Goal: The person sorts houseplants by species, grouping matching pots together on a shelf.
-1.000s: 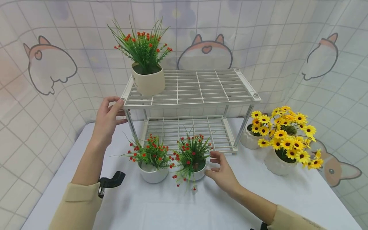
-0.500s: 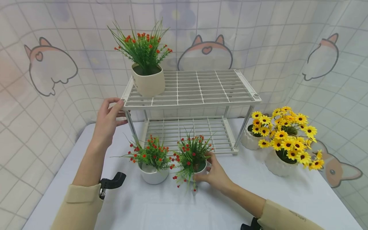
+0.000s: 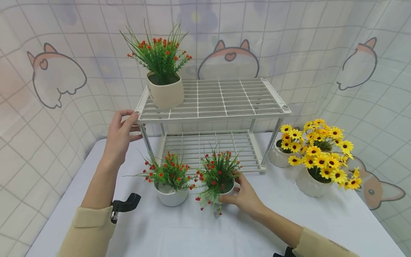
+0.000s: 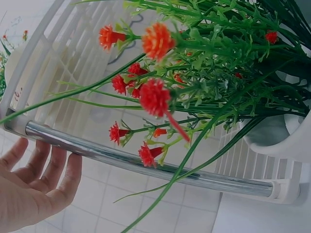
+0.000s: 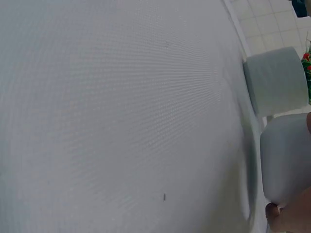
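Note:
My left hand [image 3: 118, 139] holds the front left corner of a white two-tier wire rack [image 3: 212, 116]. In the left wrist view, its fingertips rest along a metal post [image 4: 160, 167] of that rack. With thumb and fingers on either side, my right hand [image 3: 246, 197] grips the white pot [image 5: 286, 158] of a red-flowered potted plant [image 3: 216, 176] in front of the rack. Beside it on the left stands a similar potted plant [image 3: 171, 178]. A larger potted plant [image 3: 167, 91] with orange-red flowers sits at the upper shelf's left end.
Right of the rack stand two white pots with yellow flowers, a front one [image 3: 313, 184] and a rear one [image 3: 280, 155]. The rack's lower shelf [image 3: 210, 141] lies behind the red-flowered plants. A white cloth [image 3: 192, 232] covers the table, and a patterned curtain [image 3: 106, 32] hangs around it.
My right hand has moved left onto the pot and taken hold of it. The plant has since shifted slightly right. My left hand stays at the rack's corner.

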A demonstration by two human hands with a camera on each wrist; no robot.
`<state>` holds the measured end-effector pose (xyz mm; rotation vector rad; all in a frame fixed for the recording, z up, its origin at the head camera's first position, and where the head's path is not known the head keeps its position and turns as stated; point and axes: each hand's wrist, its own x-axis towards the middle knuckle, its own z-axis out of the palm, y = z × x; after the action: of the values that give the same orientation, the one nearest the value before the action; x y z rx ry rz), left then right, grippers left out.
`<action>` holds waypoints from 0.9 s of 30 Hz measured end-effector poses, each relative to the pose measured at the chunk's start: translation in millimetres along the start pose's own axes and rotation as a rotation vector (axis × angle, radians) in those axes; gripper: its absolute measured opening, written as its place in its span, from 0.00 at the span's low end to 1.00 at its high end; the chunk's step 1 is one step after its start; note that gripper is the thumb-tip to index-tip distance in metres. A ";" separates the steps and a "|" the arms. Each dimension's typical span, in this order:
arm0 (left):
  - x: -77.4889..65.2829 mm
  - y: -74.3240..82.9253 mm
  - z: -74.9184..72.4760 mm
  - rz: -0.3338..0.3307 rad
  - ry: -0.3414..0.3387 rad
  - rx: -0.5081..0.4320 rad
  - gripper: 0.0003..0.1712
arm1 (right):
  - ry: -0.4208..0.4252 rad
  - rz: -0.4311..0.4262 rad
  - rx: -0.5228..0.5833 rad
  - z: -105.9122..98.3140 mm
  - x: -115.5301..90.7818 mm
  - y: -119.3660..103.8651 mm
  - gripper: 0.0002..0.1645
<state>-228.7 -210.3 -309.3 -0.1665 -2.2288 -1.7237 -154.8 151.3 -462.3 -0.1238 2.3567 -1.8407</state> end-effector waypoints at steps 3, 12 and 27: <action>-0.9 -0.2 -0.4 -0.001 0.002 0.008 0.21 | -0.002 -0.002 -0.012 -6.1 -4.5 -8.9 0.58; -1.0 0.4 -1.0 0.010 -0.001 -0.010 0.20 | -0.041 -0.045 -0.025 -25.5 -21.1 -47.3 0.62; -0.6 0.6 -0.2 0.004 -0.010 -0.010 0.20 | -0.105 -0.185 -0.021 -48.6 -38.7 -115.0 0.59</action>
<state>-227.9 -210.2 -308.8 -0.1818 -2.2254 -1.7366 -127.8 175.8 -336.8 -0.4445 2.3621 -1.8378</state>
